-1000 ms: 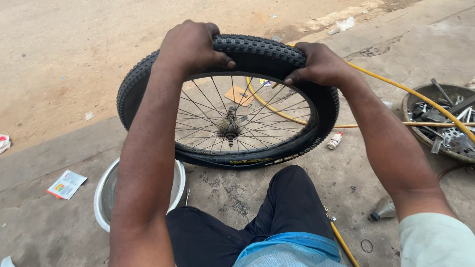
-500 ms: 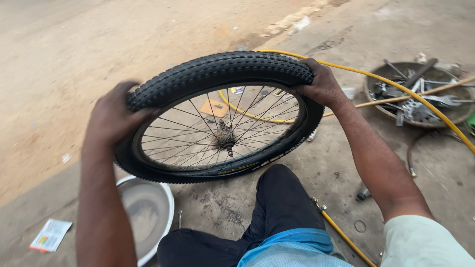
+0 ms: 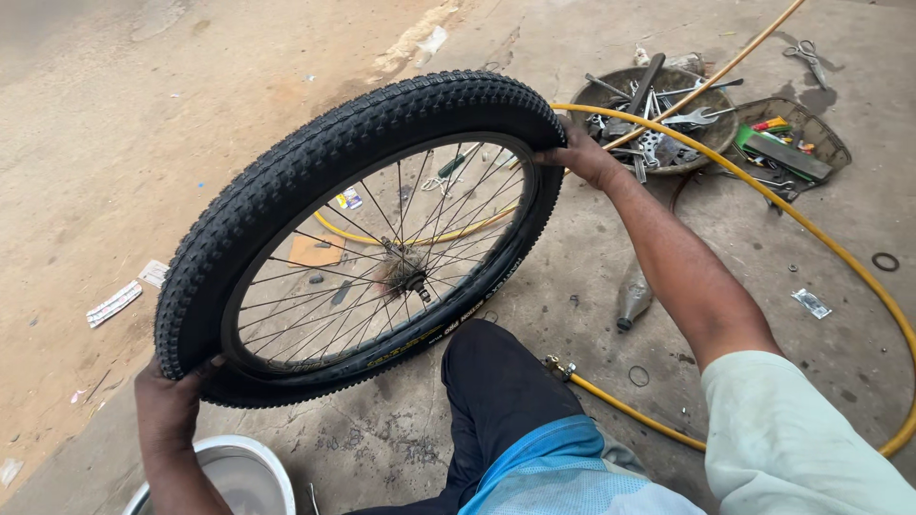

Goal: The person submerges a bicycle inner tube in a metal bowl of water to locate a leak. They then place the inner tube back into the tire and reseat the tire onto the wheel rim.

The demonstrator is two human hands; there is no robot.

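A bicycle wheel with a black knobbly tyre and thin metal spokes around a hub is tilted up in front of me, its lower edge close to my knee. My left hand grips the tyre at its lower left. My right hand grips the tyre at its upper right. My leg in dark trousers lies under the wheel.
A yellow hose curves across the concrete on the right, ending in a brass fitting. Two round trays of tools stand at the back right. A white bowl sits at bottom left. A small bottle lies near my forearm.
The wheel has been turned and tilted more upright. My left hand slid from the top of the tyre down to its lower left; my right hand stayed at the upper right.
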